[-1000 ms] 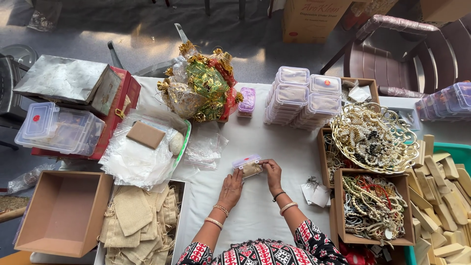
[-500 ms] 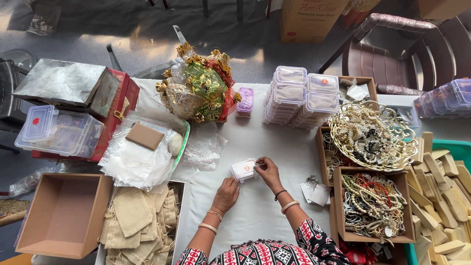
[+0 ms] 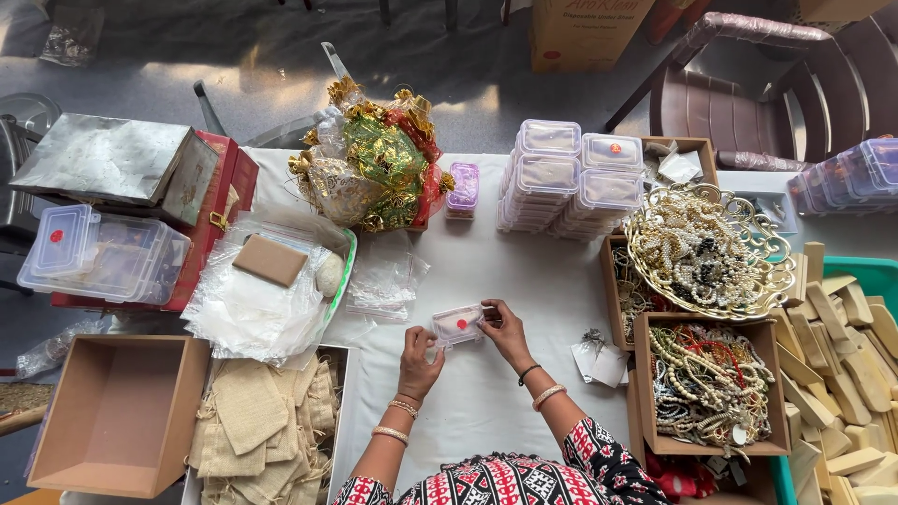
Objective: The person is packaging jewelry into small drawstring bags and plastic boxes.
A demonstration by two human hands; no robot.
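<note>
hands: 2 [image 3: 418,360] [image 3: 506,334] | small clear container [image 3: 457,324]: 1 | gold wire basket [image 3: 708,250]: 1 | empty cardboard box [image 3: 117,413]: 1

White tablecloth [image 3: 524,281]; clear box [image 3: 457,324] with red dot; gold basket [image 3: 748,224]; red, black, white patterned sleeves [image 3: 599,458].

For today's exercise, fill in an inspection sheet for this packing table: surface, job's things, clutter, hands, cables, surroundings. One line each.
Surface: white-covered table, crowded at both sides.
Job's things: small clear plastic box with a red dot, held above the table.
Clutter: stacked clear boxes, gold basket of beads, cloth pouches, empty cardboard box.
Hands: left hand and right hand both grip the small box.
Cables: nothing seen.
Surroundings: brown chair, grey floor.
</note>
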